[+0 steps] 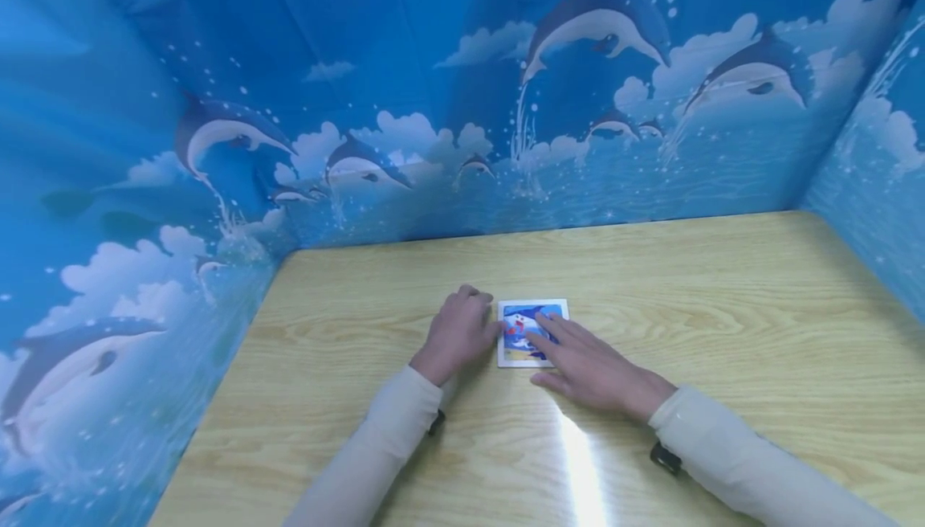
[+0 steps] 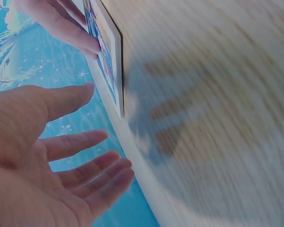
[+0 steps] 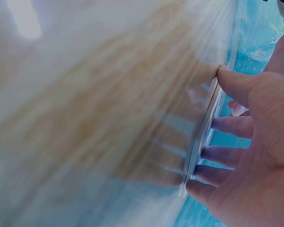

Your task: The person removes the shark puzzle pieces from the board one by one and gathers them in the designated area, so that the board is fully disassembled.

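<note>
Near the middle of the head view, a small square picture (image 1: 519, 326) with a white border is lying flat on the wooden table (image 1: 686, 294), showing blue, white and red on its face. Your left hand (image 1: 458, 326) is hovering just left of it, its thumb pointing at the picture's left edge; whether the tip is touching, I cannot tell. Seen from the left wrist, you are holding those fingers loosely extended, the index standing a little apart while the others are lying close together, pinching nothing. Your right hand (image 1: 596, 362) is reaching in from the lower right and covering the picture's right part, its fingers spreading across the face and its thumb sitting apart, just below the lower edge. From the right wrist, you are showing those fingers fanned and nearly straight along the thin picture. Pale sleeves (image 1: 393, 418) are covering both your forearms, and a dark object (image 1: 665, 458) is sitting under the right cuff. A bright streak of light (image 1: 581, 463) is gleaming on the table at bottom centre. Across the top and left of the frame, a blue backdrop (image 1: 405, 53) is hanging, its printed dolphins (image 1: 600, 29) leaping among clouds.
</note>
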{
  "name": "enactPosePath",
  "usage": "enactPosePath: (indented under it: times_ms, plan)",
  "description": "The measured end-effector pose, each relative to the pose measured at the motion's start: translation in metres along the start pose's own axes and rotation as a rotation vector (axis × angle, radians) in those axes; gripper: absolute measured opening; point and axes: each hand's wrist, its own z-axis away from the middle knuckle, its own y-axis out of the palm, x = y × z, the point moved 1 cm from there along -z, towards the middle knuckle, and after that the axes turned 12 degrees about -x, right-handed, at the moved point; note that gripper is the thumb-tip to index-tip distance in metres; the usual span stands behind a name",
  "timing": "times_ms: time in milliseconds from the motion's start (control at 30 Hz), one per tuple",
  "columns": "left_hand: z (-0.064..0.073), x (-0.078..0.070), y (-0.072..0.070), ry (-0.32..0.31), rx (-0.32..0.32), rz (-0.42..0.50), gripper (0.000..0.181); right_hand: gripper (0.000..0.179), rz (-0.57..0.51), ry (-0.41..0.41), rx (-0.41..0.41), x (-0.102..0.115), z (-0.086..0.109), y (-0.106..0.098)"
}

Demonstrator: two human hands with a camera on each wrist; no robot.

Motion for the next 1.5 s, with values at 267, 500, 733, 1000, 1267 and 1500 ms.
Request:
enactPosePath:
  times_ms: [267,500,733,1000,1267,1500]
  plan:
    - [-0.008,0.003,0.007,-0.030,-0.007,0.149,0.048,0.067,-0.010,0.019,0.012,-0.001,-0.003,0.000]
    - [-0.011,0.003,0.012,-0.025,-0.024,0.183,0.044,0.067,-0.026,0.027,0.014,-0.001,-0.003,-0.001]
    - [-0.012,-0.001,0.017,-0.027,-0.035,0.195,0.040,0.067,-0.023,0.025,0.015,-0.002,-0.003,0.001]
    - [-0.014,-0.003,0.022,-0.054,-0.005,0.170,0.039,0.068,-0.018,0.026,0.016,-0.002,-0.003,0.002]
    - [-0.014,-0.004,0.023,-0.062,0.003,0.159,0.042,0.067,-0.020,0.019,0.001,-0.001,-0.003,0.001]
    - [-0.014,-0.005,0.022,-0.051,0.002,0.148,0.042,0.068,-0.019,0.020,0.003,-0.001,-0.004,0.003]
